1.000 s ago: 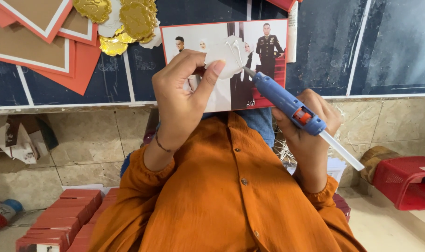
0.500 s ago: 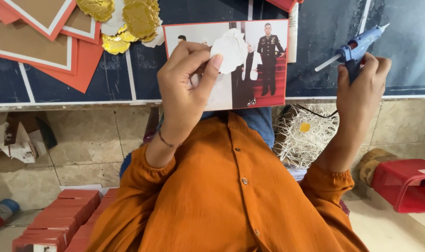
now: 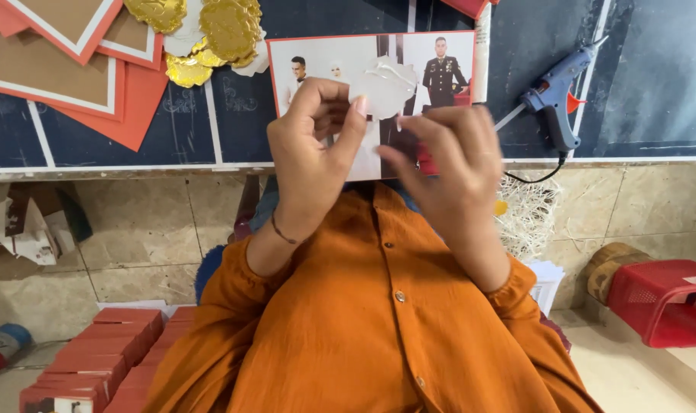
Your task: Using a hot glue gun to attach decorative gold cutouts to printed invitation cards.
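glue gun (image 3: 553, 99) now down on worktop (image 3: 654, 76), right of grip | right hand (image 3: 447, 164) freed, open beside cutout (image 3: 382, 88) | left hand (image 3: 317, 149) pinches cutout on photo (image 3: 317, 61) | pressing stage

We have one view only, from a camera worn on the head, looking down along our own orange shirt (image 3: 363, 321) at close range. It faces a dark board (image 3: 233, 115) whose near edge crosses the upper half, and the tiled floor (image 3: 141, 229) lies below that edge.
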